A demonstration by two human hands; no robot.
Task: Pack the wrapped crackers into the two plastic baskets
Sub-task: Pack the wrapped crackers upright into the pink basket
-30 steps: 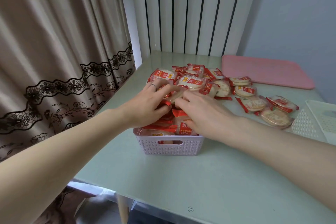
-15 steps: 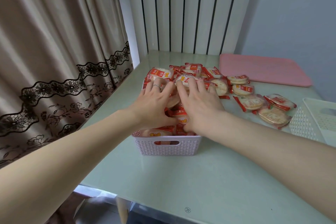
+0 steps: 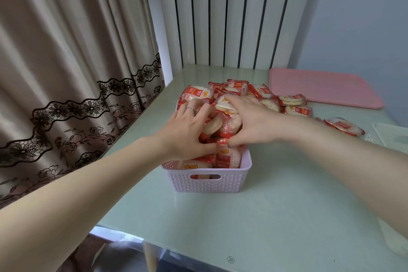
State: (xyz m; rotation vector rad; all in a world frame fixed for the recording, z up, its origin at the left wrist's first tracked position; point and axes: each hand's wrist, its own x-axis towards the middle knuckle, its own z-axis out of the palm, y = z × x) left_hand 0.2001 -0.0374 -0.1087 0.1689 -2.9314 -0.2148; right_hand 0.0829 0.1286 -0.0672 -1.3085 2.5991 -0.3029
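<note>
- I see a lilac basket (image 3: 207,181) on the pale green tabletop (image 3: 254,223), standing nearer the left edge than the right, its handle slot facing me.
- The basket is heaped above its rim with wrapped crackers (image 3: 227,159) in clear and red wrappers.
- My left hand (image 3: 187,132) lies palm down on the heap, fingers spread and bent over the packets, a ring on one finger. It presses on them, but I cannot tell whether it actually grips any single packet.
- My right hand (image 3: 247,121) is on the same heap just beside the left, thumbs nearly touching. Its fingers are partly curled over a round cracker packet (image 3: 229,126) on top of the pile; whether that packet is pinched or only pushed down I cannot tell.
- More loose packets (image 3: 293,104) lie on the tabletop beyond the basket toward the far edge and off to the right, one stray packet (image 3: 344,127) lying apart near the right edge.
- A pink tray (image 3: 326,88) lies flat at the far right corner.
- A second, white basket (image 3: 395,134) shows only partly at the right edge of the tabletop.
- A beige curtain (image 3: 66,62) with dark lace trim hangs past the left edge.
</note>
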